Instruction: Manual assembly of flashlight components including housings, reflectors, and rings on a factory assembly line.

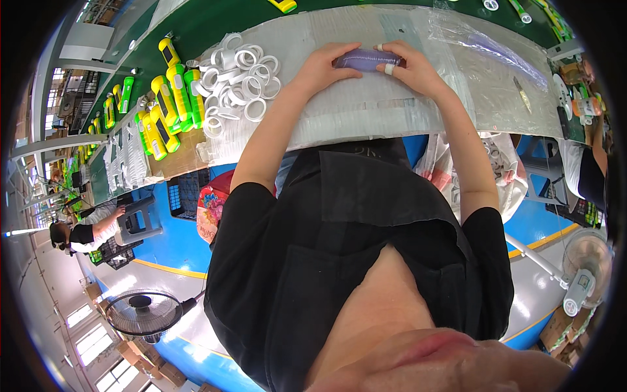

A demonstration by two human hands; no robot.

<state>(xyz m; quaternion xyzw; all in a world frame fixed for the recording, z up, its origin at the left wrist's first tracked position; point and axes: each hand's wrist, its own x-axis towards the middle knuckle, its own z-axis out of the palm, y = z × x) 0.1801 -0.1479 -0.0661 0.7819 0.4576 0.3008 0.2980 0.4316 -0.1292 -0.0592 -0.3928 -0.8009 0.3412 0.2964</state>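
Closest to the lens is the wearer's lower face, well below the white ring pile that serves as landmark, with the black top between them. To the right of the ring pile, on or just above the film-covered worktop, is the glossy purple bundle. The left hand has its fingers and thumb bent around the end nearer the rings; the right hand, with white wraps on some digits, grasps the farther end. How hard either one squeezes cannot be told.

By its sheen and see-through look, the bundle is probably thin plastic: light, pliable rather than stiff, and apt to slide under bare skin. It looks unlikely to break, though it might crease or fan apart if pinched at one spot. Both ends seem the best hold, thumb opposite fingers, leaving the middle unpressed. Farther right of the ring pile, beyond the right hand, lies a long purple strip with clear film near it; just left of the ring pile are yellow-and-green torch-like bodies, leaning close together
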